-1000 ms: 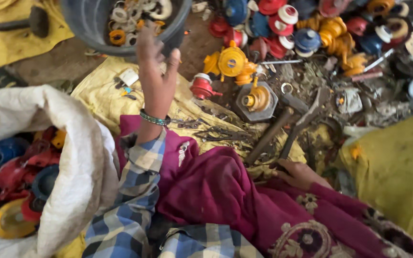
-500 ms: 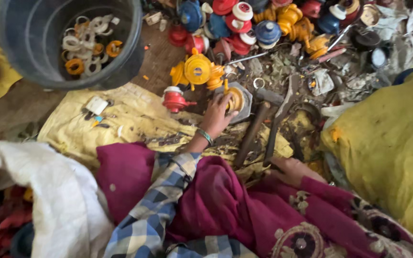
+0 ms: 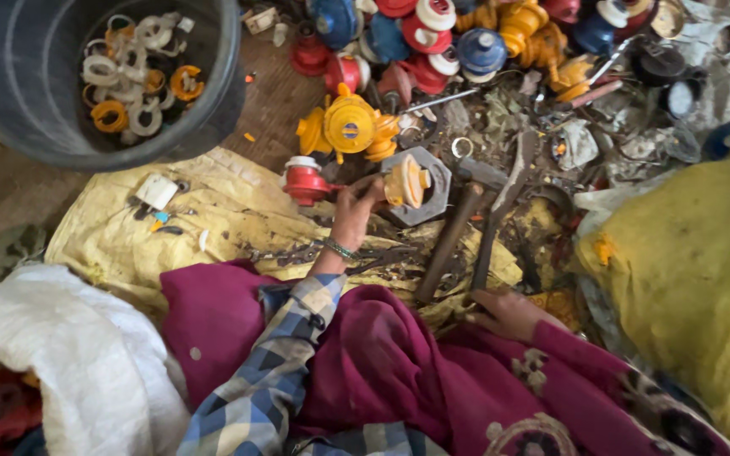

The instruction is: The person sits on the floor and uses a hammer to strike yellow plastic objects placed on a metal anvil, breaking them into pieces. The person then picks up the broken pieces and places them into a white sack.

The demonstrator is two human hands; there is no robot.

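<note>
While the left hand (image 3: 355,211) reaches forward from its plaid sleeve, its fingers curl about a yellow plastic valve part (image 3: 405,181), which sits in the hollow of a grey hexagonal metal block (image 3: 433,187) on the ground ahead of the person's lap. Just left of the hand, nearly touching the thumb, lies one red plastic part with a white cap (image 3: 304,181). One large yellow assembly (image 3: 348,127) lies just beyond, and past it a crowded heap of red, blue and yellow parts (image 3: 466,42) fills the far edge, too many and too overlapped to count. Two hammers (image 3: 466,228) lie side by side right of the block, handles pointing back toward the lap. The right hand (image 3: 509,314) rests low by the handle ends, fingers loosely bent; whether it grasps anything cannot be told. Open ground is scarce: a strip of yellow sheet (image 3: 128,245) lies left of the hand, bounded by one dark bucket (image 3: 10,110) of white and orange rings at far left, one white sack (image 3: 61,355) near left, and a yellow sack (image 3: 686,279) closing the right side.
</note>
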